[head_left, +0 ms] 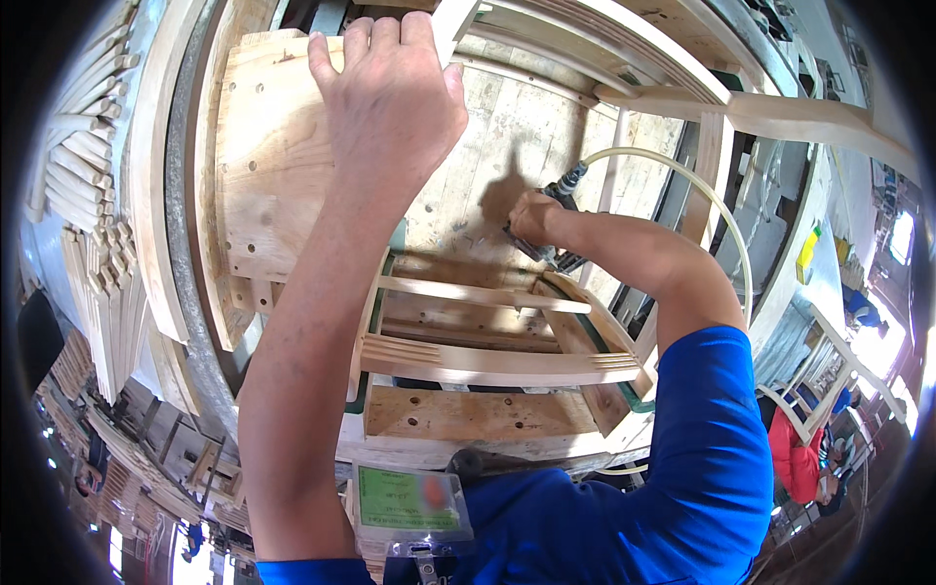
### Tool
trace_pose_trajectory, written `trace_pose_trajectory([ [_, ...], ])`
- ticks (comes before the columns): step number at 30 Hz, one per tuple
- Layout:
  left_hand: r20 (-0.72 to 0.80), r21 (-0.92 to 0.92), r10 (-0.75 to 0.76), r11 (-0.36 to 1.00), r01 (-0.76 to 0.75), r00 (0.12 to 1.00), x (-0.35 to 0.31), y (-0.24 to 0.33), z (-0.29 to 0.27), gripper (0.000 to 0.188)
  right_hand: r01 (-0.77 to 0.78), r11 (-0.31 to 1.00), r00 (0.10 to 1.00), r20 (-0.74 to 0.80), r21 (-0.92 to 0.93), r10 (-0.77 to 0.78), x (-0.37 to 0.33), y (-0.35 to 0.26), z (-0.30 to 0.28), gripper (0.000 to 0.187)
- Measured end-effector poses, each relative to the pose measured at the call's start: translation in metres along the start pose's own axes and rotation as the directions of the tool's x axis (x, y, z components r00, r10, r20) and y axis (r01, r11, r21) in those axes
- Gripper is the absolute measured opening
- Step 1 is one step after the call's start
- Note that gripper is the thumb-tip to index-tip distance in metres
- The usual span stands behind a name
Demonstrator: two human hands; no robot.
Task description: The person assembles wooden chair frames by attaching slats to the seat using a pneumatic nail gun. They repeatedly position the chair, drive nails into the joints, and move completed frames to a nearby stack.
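My right hand [534, 216] is closed around the grip of a dark air-powered stapler or nailer [565, 185]. A pale air hose [697, 180] curves away from the tool to the right. The tool is low inside a light wooden chair frame [497, 363], over a worn, stained plank surface [478, 136]. At the far left, my left hand [395, 107] bends its fingers over the frame's corner, beside a pale wooden rail [454, 21]. What lies under that palm is hidden.
A thick wooden block with holes [268, 156] stands left of the frame. Stacks of wooden sticks [83, 156] lie farther left. A drilled wooden bar [468, 413] runs along the near side. Other people and a red cloth [792, 458] appear at the right rim.
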State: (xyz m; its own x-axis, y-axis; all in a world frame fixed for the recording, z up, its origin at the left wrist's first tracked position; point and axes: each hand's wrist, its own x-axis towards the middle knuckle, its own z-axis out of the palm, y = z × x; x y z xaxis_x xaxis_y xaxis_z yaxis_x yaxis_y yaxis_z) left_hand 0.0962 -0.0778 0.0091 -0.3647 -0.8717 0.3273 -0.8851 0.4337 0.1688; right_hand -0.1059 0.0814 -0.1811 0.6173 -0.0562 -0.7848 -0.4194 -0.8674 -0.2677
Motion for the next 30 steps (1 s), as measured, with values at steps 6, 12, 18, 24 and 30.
trace_pose_trajectory([
  [6, 0.011, 0.003, 0.0, 1.0, 0.0, 1.0, -0.002, 0.001, -0.002, 0.046, -0.078, 0.997, 0.991, 0.104, -0.026, 0.08, -0.005, -0.018, -0.004, 0.018],
  [12, 0.051, 0.009, -0.03, 1.0, 0.03, 0.998, -0.002, 0.001, -0.005, 0.044, -0.001, 0.999, 0.977, 0.211, 0.047, -0.009, 0.01, -0.003, -0.003, 0.044],
  [18, -0.031, -0.023, -0.009, 1.0, 0.009, 0.999, 0.003, 0.003, -0.005, 0.044, -0.255, 0.95, 0.952, 0.22, 0.179, 0.214, 0.002, -0.004, -0.014, 0.053],
  [24, 0.048, -0.037, 0.013, 0.999, -0.011, 0.999, -0.001, 0.004, -0.007, 0.046, -0.454, 0.881, 0.89, 0.03, 0.133, 0.454, -0.115, -0.029, -0.051, 0.029],
  [30, 0.23, 0.179, -0.093, 0.983, 0.052, 0.969, 0.007, 0.004, -0.022, 0.062, -0.535, 0.597, 0.389, -0.453, 0.597, 0.802, -0.31, -0.128, -0.108, 0.034],
])
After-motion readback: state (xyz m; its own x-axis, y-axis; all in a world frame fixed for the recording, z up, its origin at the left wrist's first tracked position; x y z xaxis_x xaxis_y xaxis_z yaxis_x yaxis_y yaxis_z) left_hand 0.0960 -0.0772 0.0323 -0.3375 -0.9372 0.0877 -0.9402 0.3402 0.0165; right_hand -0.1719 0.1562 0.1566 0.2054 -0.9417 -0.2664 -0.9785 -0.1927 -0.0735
